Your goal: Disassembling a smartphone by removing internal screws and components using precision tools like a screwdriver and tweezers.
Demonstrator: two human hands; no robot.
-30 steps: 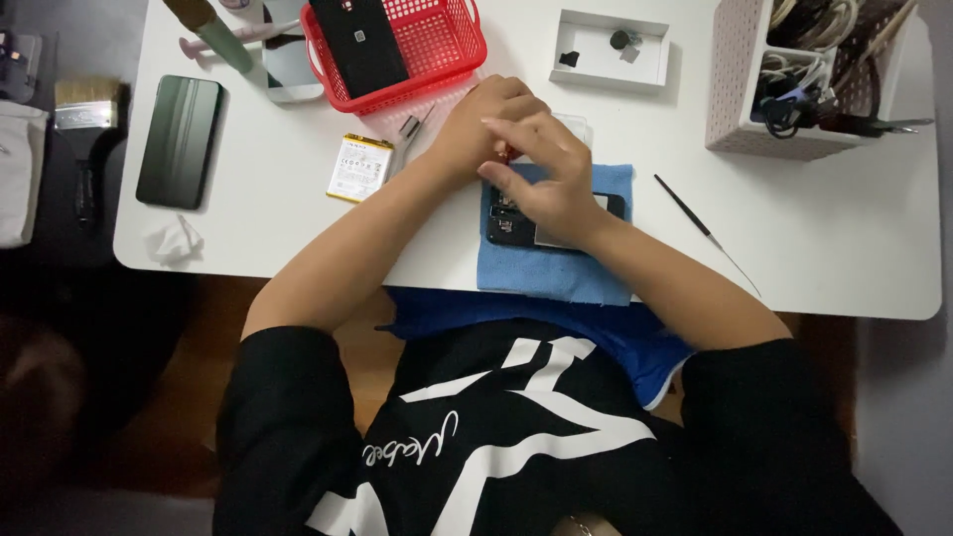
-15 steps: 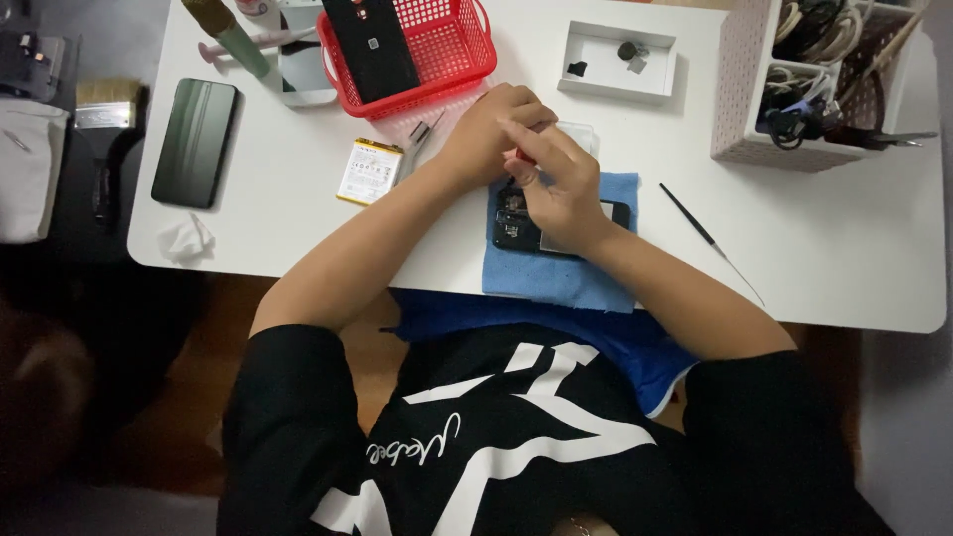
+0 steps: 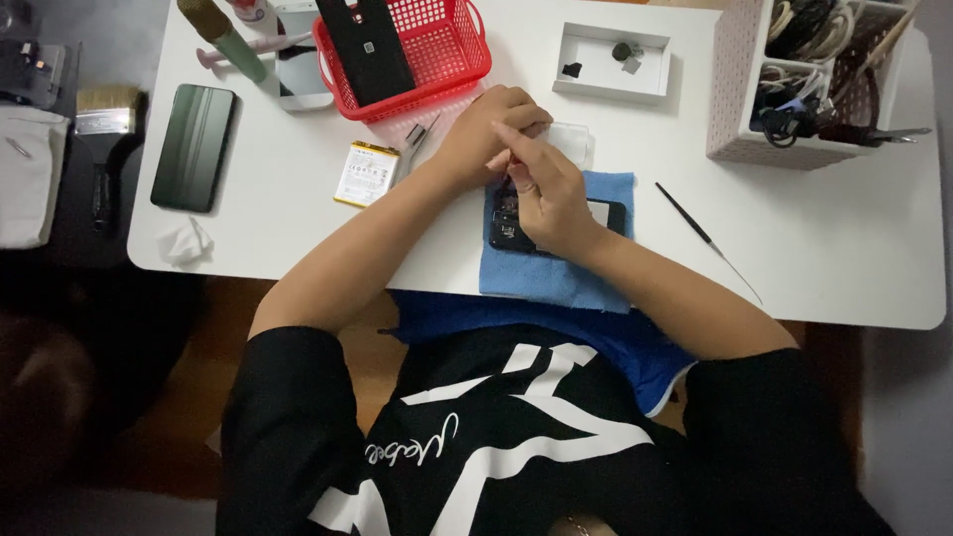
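Both hands meet over an opened black phone (image 3: 556, 223) that lies on a blue cloth (image 3: 556, 268), probably so that the phone does not slide or get scratched on the hard top. The left hand (image 3: 486, 129) is curled, its fingers close together at the upper edge of the phone, as if to keep the phone steady. The right hand (image 3: 546, 194) lies across the phone with its fingertips bent down onto the inside; I cannot tell whether they pinch a small part or tool, because the hand hides it. Just to the left of the fingers are metal tweezers (image 3: 417, 139) and a flat battery with a yellow edge (image 3: 365, 173), within easy reach. Beyond the fingers stands a red basket (image 3: 447, 60) with a dark phone part in it, and a white shallow tray (image 3: 611, 65) holding small dark pieces, likely to keep them from getting lost. To the right of the fingers lies a thin black probe (image 3: 705, 238), and further right a white organiser box (image 3: 754, 119) with cables and tools. Well to the left lies a dark green phone (image 3: 194, 147). The surface is a white table (image 3: 844, 258) with rounded corners, over a dim floor.
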